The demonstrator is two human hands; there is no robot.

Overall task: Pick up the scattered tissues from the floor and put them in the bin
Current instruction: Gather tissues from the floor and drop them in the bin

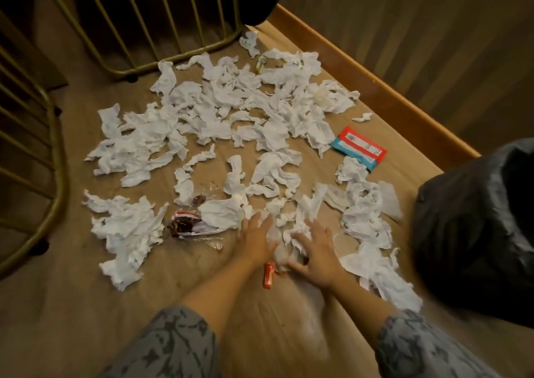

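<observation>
The left hand is being laid flat, fingers straight and together, against the near edge of the tissues, and the right hand is being spread wide over a crumpled wad between the two; nothing is being gripped by either yet, as far as the blur allows. The palms are being set facing each other, apparently so that several pieces can be raked together instead of being taken one by one. The tissues are lying scattered over the floor, from the chair legs at the far side to the hands. The bin, lined with a dark bag, is being kept just to the right, probably so that each load travels only a short way. A small orange wrapper and a red and blue packet are lying among them. Almost all the work is judged to be remaining.
</observation>
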